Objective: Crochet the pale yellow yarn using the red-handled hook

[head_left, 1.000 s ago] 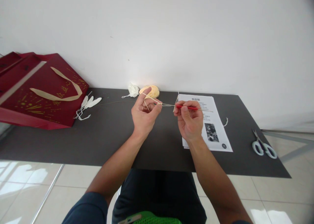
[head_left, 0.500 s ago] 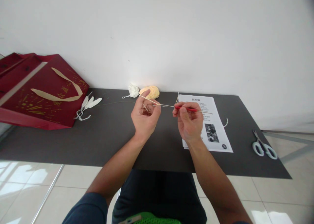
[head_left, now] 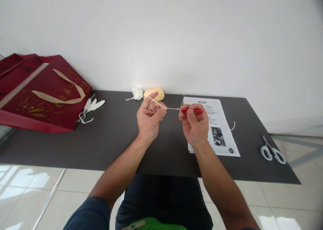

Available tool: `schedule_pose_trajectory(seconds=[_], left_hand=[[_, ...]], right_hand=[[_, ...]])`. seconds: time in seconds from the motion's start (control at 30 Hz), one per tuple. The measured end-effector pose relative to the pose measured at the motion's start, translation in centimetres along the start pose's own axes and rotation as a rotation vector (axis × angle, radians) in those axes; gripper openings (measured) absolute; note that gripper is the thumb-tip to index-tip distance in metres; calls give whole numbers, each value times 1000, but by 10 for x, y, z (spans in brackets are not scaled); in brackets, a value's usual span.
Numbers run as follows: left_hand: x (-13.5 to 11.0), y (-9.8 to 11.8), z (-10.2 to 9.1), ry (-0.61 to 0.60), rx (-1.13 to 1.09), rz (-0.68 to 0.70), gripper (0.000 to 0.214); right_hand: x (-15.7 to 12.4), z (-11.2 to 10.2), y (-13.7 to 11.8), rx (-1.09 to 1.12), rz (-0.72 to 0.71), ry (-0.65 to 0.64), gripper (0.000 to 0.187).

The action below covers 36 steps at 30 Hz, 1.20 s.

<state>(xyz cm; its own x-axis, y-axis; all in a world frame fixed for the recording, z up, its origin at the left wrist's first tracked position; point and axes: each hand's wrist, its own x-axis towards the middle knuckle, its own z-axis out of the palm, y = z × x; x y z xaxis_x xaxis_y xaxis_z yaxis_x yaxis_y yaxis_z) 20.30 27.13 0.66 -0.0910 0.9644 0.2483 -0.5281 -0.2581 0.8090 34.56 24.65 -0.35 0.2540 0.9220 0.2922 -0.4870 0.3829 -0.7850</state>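
Pinching cream yarn (head_left: 174, 109) between thumb and forefinger tips of the left fingers (head_left: 160, 114), with a loop carried over the raised forefinger; otherwise loosely curled. Closed snugly around the red-handled crochet hook (head_left: 193, 111) at the right fingers (head_left: 192, 117). Strung in the air from one grip to the other, above the desk (head_left: 113, 136). Can't make out the hook's tip.

Looks like early going: yarn tensioned, hook in hand, only bare strands in the gap, no worked fabric to be seen there. Can't tell how much is left.

Just behind the left fingers, on the desk: pale yellow yarn ball (head_left: 160, 94), touching or close beside white yarn ball (head_left: 137, 92). Beneath the right fingers: printed sheets (head_left: 223, 119). Farther right: scissors (head_left: 267, 144), near the desk's edge. Farther left: white leaf-shaped pieces (head_left: 93, 105) with trailing threads, beside dark red gift bag (head_left: 47, 80).

Dark, smooth, matt surface, set against plain white wall (head_left: 176, 38). Below: pale tiled floor (head_left: 78, 181), sunlit in patches.
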Motion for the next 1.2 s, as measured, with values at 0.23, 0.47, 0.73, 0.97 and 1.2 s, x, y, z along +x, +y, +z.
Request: schedule_pose_trajectory(seconds=[0.23,0.47,0.73,0.97,1.2], left_hand=[[-1,-5,-1,14,29,106,52],[2,-10,-2,50,55,120,57],[-1,-4,0,92,28,65,73],[-1,-6,-2,91,108,98,74],[-3,-6,0,86,277,240,70]], right_hand=[[-2,2,2,-30,-113,-3,18],[-9,3,11,-137,-253,-44,12],[-10,10,13,3,-64,21,11],[-5,8,7,28,-65,20,6],[-4,8,5,-17,-41,40,6]])
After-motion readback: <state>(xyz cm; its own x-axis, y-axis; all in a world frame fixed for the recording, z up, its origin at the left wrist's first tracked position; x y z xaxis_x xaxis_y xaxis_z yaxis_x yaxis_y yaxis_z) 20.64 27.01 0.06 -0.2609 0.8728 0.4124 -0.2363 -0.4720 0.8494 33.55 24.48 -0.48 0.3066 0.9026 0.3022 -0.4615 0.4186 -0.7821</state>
